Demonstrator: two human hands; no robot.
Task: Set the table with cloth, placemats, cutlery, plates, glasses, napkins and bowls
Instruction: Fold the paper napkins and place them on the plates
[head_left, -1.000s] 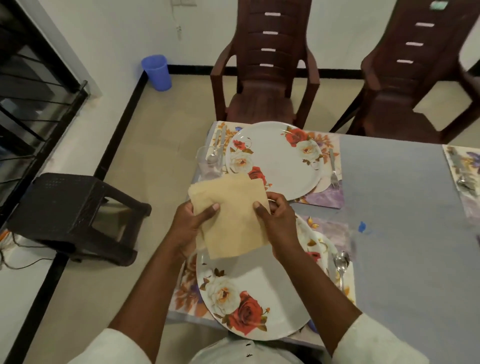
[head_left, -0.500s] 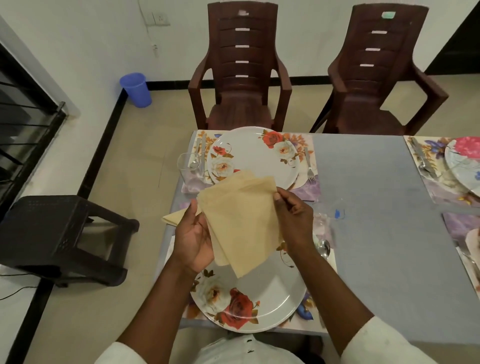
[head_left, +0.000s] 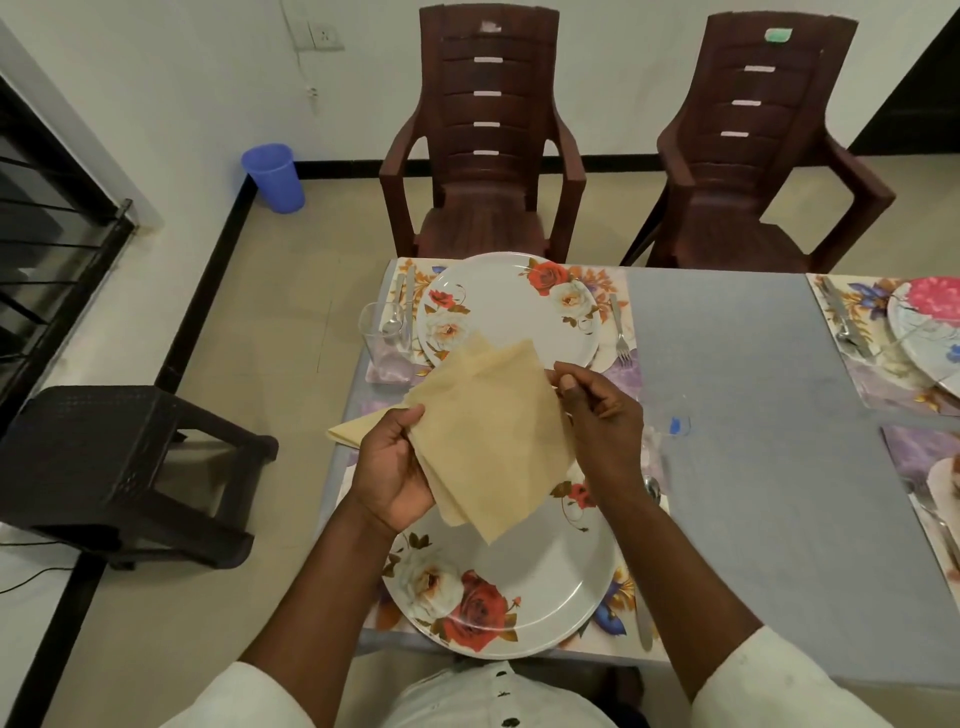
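The held napkin (head_left: 493, 431) covers the far rim of the near plate (head_left: 545, 587), and the right hand (head_left: 602, 431) hides most of a spoon (head_left: 652, 488). A clear glass (head_left: 667, 431) beside that hand is blurred. At the right edge, a pink-flowered plate (head_left: 930, 322) is cut off.

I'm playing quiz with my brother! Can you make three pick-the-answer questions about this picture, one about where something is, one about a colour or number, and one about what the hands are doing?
1. Where is the round blue plastic bin?
A. On the floor by the white wall
B. On the table
C. On a chair

2. How many brown plastic armchairs stand across the table?
A. One
B. Two
C. Four

3. What is happening with the folded tan paper napkins?
A. Lying flat on a plate
B. Held in both hands
C. Fallen on the floor

Answers:
1 A: it stands on the floor near the wall corner.
2 B: two chairs show.
3 B: the left hand grips them and the right hand pinches an edge, above the near flowered white plate.
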